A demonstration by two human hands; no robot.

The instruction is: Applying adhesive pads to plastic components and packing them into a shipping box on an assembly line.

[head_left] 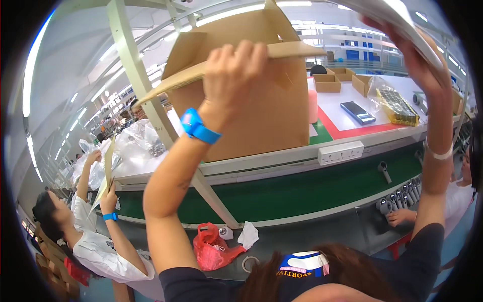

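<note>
A large brown cardboard box stands upright on the shelf ahead of me, its top flaps raised. My left hand, with a blue band at the wrist, is closed over a long cardboard flap along the box's near top edge. Up at the far right, my right hand is raised against a flat white panel. The upper picture edge cuts that panel off, so its full shape is hidden. My right fingers lie along its underside, with the thumb side partly hidden.
A pale post rises left of the box. On the shelf lie a phone, a bagged yellow-black pack and small cartons. Below sit a red plastic bag and several grey devices. Co-workers flank me.
</note>
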